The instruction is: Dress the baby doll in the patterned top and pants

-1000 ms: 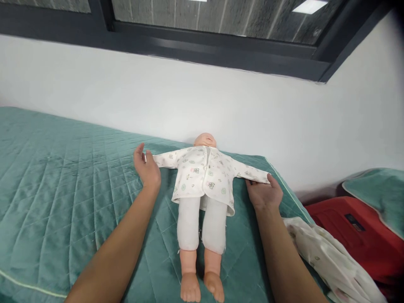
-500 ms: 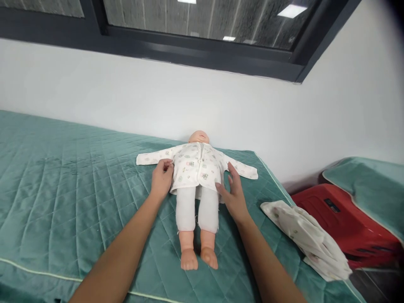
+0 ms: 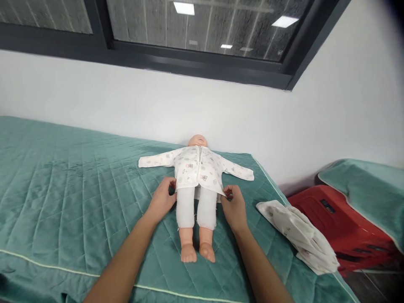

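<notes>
A baby doll lies on its back, feet toward me and head near the wall. It wears a white printed baby jacket, fastened down the front with the sleeves spread out to both sides. At the jacket's left lower corner, my left hand is closed with thumb and fingertips pinching the hem. My right hand pinches the right lower corner of the hem. The doll's white cloth legs and bare feet show below the jacket.
Green quilted bedding lies under the doll. A crumpled white printed garment rests at the right edge. Beyond it stands a red plastic object, partly under green fabric. A white wall and dark window frame are behind.
Both hands have moved down the jacket's sides to its lower corners. My right hand, earlier spread open, now pinches the hem. The view has tilted slightly upward.
</notes>
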`<state>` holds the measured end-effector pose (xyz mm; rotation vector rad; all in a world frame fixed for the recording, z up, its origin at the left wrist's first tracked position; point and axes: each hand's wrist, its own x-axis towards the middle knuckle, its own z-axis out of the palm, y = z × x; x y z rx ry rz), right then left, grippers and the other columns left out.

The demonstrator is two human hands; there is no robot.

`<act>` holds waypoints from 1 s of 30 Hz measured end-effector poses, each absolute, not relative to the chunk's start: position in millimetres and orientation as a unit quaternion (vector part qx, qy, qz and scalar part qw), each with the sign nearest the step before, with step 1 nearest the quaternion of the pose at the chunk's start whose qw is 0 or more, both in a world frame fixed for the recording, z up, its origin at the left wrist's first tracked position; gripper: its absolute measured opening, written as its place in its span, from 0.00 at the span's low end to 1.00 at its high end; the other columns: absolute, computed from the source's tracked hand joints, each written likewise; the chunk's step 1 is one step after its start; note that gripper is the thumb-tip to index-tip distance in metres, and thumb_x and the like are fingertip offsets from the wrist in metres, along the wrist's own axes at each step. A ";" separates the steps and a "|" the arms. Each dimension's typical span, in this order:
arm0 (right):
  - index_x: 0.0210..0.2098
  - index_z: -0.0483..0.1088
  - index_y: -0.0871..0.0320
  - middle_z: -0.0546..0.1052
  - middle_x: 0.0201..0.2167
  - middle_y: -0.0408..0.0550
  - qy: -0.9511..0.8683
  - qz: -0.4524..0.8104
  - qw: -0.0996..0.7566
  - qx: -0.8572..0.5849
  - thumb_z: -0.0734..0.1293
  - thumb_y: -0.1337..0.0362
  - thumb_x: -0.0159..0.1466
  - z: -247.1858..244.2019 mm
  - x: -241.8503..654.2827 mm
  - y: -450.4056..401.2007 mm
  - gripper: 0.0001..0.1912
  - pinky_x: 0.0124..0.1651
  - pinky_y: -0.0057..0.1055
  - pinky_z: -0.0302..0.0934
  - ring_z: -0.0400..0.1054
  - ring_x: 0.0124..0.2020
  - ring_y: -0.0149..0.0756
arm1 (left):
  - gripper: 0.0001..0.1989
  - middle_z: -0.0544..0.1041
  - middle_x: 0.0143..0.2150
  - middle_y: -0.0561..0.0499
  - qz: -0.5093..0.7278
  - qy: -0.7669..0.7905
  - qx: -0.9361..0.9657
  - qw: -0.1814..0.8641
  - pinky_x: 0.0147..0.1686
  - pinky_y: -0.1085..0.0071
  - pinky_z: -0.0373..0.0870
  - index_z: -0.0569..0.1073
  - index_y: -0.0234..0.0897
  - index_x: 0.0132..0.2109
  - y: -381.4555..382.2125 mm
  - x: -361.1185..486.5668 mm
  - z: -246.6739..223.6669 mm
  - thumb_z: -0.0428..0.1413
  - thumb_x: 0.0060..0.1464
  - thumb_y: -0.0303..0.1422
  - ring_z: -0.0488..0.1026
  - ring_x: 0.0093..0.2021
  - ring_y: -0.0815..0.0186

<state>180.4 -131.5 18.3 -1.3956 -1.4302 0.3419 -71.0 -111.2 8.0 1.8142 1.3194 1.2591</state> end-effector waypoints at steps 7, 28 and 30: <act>0.33 0.64 0.55 0.65 0.28 0.39 -0.564 0.169 0.529 -0.611 0.60 0.70 0.50 17.2 183.7 -131.1 0.11 0.36 0.32 0.56 0.60 0.30 0.34 | 0.07 0.68 0.32 0.55 0.466 0.482 0.687 0.281 0.36 0.70 0.61 0.66 0.39 0.33 -113.2 -73.4 10.2 0.49 0.49 0.22 0.65 0.33 0.68; 0.43 0.71 0.54 0.71 0.41 0.48 -0.694 0.024 0.532 -0.484 0.65 0.65 0.65 27.0 162.3 -128.9 0.08 0.48 0.38 0.62 0.66 0.44 0.39 | 0.18 0.65 0.47 0.47 0.519 0.469 0.702 0.134 0.55 0.58 0.64 0.72 0.42 0.49 -121.2 -30.1 22.5 0.58 0.49 0.26 0.65 0.52 0.58; 0.41 0.71 0.55 0.71 0.37 0.46 -0.684 0.064 0.537 -0.490 0.67 0.62 0.63 27.9 157.5 -121.7 0.06 0.42 0.34 0.61 0.66 0.38 0.37 | 0.18 0.64 0.46 0.47 0.511 0.492 0.693 0.132 0.54 0.58 0.64 0.73 0.41 0.48 -119.8 -23.7 21.2 0.57 0.48 0.25 0.65 0.51 0.58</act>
